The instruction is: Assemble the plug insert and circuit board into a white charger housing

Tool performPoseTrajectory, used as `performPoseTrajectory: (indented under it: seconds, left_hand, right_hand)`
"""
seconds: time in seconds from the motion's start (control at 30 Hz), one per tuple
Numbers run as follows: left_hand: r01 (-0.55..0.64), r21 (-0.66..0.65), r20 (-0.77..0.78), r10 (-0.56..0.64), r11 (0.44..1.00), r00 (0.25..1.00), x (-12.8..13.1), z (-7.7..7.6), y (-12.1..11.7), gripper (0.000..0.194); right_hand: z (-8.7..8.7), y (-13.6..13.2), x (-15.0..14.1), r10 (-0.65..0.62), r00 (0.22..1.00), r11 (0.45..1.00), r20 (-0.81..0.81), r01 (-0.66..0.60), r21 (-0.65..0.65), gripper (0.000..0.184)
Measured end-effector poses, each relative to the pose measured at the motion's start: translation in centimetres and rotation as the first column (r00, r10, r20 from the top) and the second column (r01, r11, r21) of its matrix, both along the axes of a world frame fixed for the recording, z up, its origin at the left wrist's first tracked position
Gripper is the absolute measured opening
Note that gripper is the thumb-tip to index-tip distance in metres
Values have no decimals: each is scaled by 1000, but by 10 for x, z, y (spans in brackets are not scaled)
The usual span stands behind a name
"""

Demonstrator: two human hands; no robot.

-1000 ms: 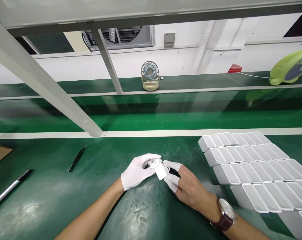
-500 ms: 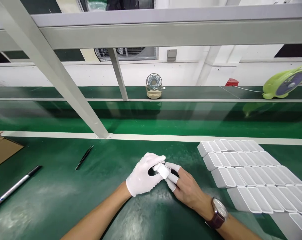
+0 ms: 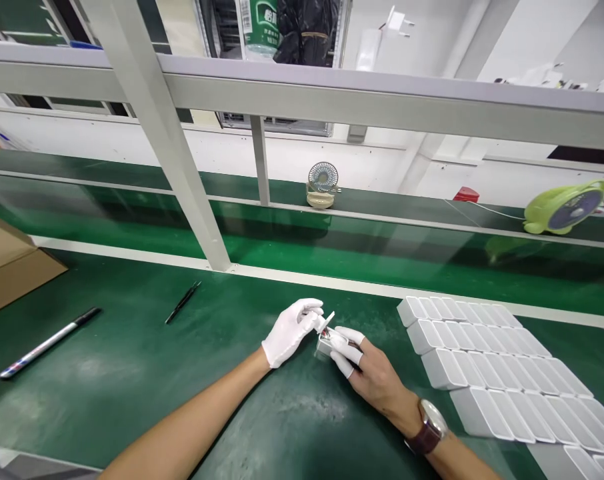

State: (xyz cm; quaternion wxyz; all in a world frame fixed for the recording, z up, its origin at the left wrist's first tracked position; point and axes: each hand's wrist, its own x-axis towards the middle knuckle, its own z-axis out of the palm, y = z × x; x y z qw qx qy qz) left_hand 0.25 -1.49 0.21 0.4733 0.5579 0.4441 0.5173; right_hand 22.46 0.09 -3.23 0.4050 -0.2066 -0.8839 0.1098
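Head view: right hand grips a white case, left hand curled at it, its hold unclear.

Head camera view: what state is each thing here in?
Small white case: held, one piece sticking up
Left hand: gloved, at the case
Right hand: finger covers on, holding the case
Wristwatch: strapped on
Marker: lying down
Slim black tool: lying down
White containers: lined up in rows
Small fan: upright; cannot tell if spinning
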Motion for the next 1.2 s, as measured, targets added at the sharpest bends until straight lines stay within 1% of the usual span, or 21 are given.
performPoseTrajectory:
  seconds: [0.07, 0.17, 0.23, 0.3, 0.4, 0.47, 0.57, 0.63, 0.7, 0.73, 0.8, 0.87, 0.93, 1.07, 1.2]
  left_hand:
    - [-25, 27, 11, 25, 999, 1000, -1, 1, -1, 52]
    - [-110, 37, 15, 109, 993, 994, -1, 1, -2, 50]
    - [-134, 44, 18, 133, 990, 991, -2, 0, -2, 50]
    - [-126, 47, 30, 124, 991, 992, -2, 0, -2, 50]
    - [-80, 41, 26, 79, 996, 997, -1, 1, -3, 53]
    - [-58, 14, -26, 58, 998, 998, 1, 2, -4, 51]
    - [-76, -52, -125, 69, 996, 990, 5, 1, -3, 44]
    - [-115, -82, -160, 101, 990, 982, 7, 0, -2, 37]
    - [-154, -100, -163, 137, 983, 977, 8, 0, -1, 31]
    - [-170, -110, -157, 151, 979, 976, 8, 0, -1, 29]
    - [-186, -125, -141, 168, 975, 976, 9, 1, 0, 27]
    - [-182, -133, -126, 166, 974, 978, 10, 2, 0, 26]
    - [-172, -145, -110, 157, 974, 982, 11, 3, 0, 26]
    - [-165, -156, -98, 151, 974, 984, 11, 2, 0, 27]
    - [-177, -154, -124, 158, 972, 980, 10, 2, 0, 28]
  right_hand:
    - [13, 2, 0, -6, 1000, 1000, -16, 6, 2, 47]
    - [33, 5, -1, -12, 998, 1000, -66, 14, 20, 51]
    - [38, 7, -4, -9, 995, 999, -98, 13, 32, 55]
    - [33, 8, -7, 1, 995, 1000, -103, -1, 3, 55]
    - [16, 10, -10, 43, 998, 995, -42, -46, -90, 48]
    - [6, 11, -10, 55, 998, 991, -1, -55, -124, 47]
    - [-1, 11, -9, 28, 999, 993, 16, -26, -112, 50]
    - [-2, 9, -8, 7, 1000, 996, 28, -4, -86, 50]
    - [-2, 7, -7, -18, 999, 998, 35, 20, -56, 49]
    - [-2, 6, -7, -29, 999, 998, 36, 31, -53, 48]
    - [0, 5, -7, -51, 998, 994, 22, 53, -91, 48]
    - [3, 5, -8, -63, 998, 987, -5, 61, -146, 50]
    - [7, 6, -8, -59, 998, 983, -8, 57, -173, 53]
    - [9, 8, -9, -8, 999, 981, 44, 17, -191, 50]
    - [4, 8, -7, -41, 998, 986, 39, 47, -159, 47]
